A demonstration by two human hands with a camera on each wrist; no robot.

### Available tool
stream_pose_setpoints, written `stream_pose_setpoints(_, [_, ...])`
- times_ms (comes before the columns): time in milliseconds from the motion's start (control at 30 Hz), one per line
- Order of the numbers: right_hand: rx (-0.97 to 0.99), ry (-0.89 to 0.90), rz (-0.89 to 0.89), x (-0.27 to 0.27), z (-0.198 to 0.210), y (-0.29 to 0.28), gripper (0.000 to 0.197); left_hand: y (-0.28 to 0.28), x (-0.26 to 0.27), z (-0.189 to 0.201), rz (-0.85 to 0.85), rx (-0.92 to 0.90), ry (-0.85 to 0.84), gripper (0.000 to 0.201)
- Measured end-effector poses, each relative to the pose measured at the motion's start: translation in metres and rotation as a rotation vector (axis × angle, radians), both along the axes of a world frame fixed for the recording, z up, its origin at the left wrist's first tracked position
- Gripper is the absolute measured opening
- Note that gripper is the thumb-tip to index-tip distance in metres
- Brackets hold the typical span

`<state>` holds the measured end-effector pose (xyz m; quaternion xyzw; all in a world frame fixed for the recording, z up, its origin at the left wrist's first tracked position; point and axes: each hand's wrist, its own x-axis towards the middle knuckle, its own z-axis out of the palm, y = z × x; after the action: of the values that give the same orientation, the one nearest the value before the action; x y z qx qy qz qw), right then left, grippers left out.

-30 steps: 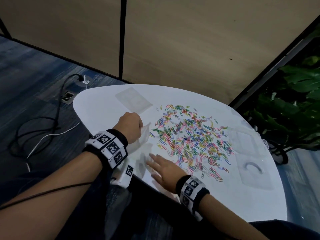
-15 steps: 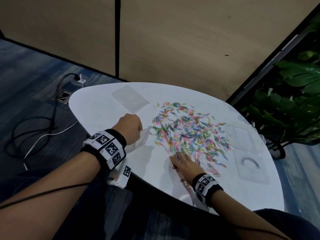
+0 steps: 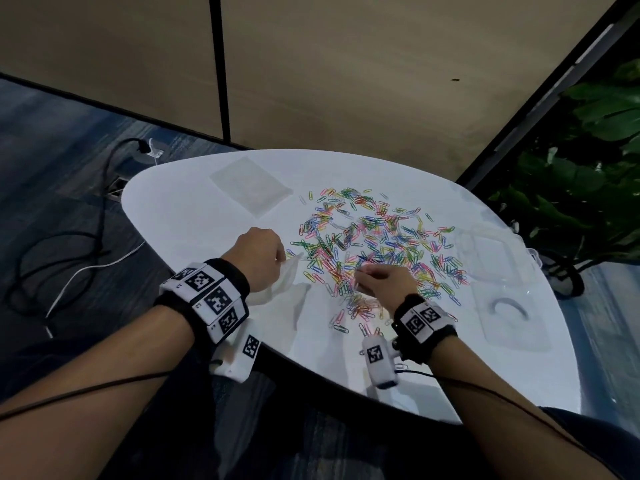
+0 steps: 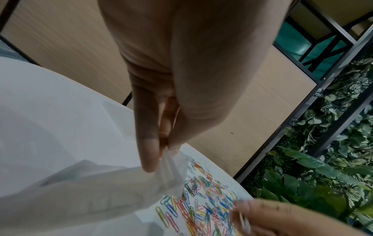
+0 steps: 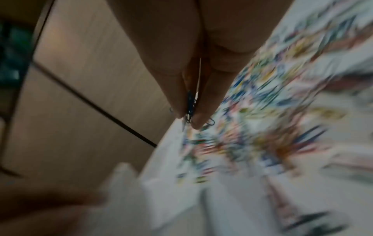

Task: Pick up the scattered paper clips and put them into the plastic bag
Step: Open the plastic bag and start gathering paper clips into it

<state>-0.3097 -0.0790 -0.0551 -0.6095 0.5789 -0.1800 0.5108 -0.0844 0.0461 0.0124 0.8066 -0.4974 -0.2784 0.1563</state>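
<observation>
Several coloured paper clips lie scattered over the middle of the white table. My left hand pinches the top edge of a clear plastic bag, which hangs left of the pile; the left wrist view shows thumb and finger on the bag. My right hand sits on the pile's near side, fingers together, pinching a few paper clips with blue ones showing between the fingertips. The right wrist view is blurred.
A flat clear bag lies at the table's far left. Clear plastic packaging lies at the right edge. Green plants stand to the right, cables run over the floor at left, and a wooden wall is behind.
My right hand moved from the table's near edge up into the pile and closed its fingers on some clips. My left hand kept hold of the bag.
</observation>
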Motion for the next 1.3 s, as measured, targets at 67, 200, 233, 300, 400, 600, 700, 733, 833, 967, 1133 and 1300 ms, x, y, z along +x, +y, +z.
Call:
stream_pose_setpoints(67, [0.201, -0.324, -0.053, 0.017, 0.016, 0.009, 0.005, -0.003, -0.006, -0.002, 0.004, -0.002, 0.03, 0.028])
stream_pose_setpoints(200, [0.356, -0.505, 0.017, 0.049, 0.029, 0.041, 0.002, -0.01, -0.018, -0.005, 0.013, -0.046, 0.113, 0.023])
stream_pose_setpoints(233, [0.382, -0.513, 0.014, 0.054, 0.029, 0.048, 0.005, -0.01, -0.02, -0.005, 0.012, -0.059, 0.131, 0.021])
stream_pose_setpoints(300, [0.392, -0.501, 0.011, 0.06, 0.023, 0.058, 0.013, -0.011, -0.024, -0.006, 0.003, -0.079, 0.142, 0.018])
stream_pose_setpoints(400, [0.259, -0.353, 0.061, 0.061, 0.012, 0.063, 0.023, -0.011, -0.026, -0.009, 0.006, -0.094, 0.162, 0.018])
stream_pose_setpoints(600, [-0.082, 0.066, 0.222, 0.056, 0.009, 0.054, 0.033, -0.009, -0.027, -0.013, -0.003, -0.098, 0.188, 0.018])
stream_pose_setpoints(700, [-0.099, 0.151, 0.478, 0.061, 0.015, 0.054, 0.053, -0.01, -0.026, -0.008, 0.0, -0.091, 0.146, 0.017])
stream_pose_setpoints(733, [-0.048, 0.081, 0.489, 0.063, 0.017, 0.055, 0.053, -0.01, -0.024, -0.006, 0.005, -0.094, 0.126, 0.018])
stream_pose_setpoints(833, [0.057, -0.16, 0.334, 0.061, 0.031, 0.051, 0.04, -0.008, -0.02, -0.001, 0.038, -0.098, 0.091, 0.023])
stream_pose_setpoints(967, [-0.106, -0.068, 0.218, 0.018, 0.04, 0.032, 0.023, -0.008, -0.015, 0.006, 0.069, -0.081, 0.102, 0.025])
stream_pose_setpoints(1133, [0.071, 0.787, 0.328, -0.067, 0.0, 0.032, 0.069, -0.009, -0.011, 0.013, 0.073, -0.06, 0.092, 0.025])
stream_pose_setpoints(1300, [0.008, 0.723, 0.212, -0.072, -0.032, 0.057, 0.083, -0.003, -0.015, 0.019, 0.033, -0.006, 0.086, 0.021])
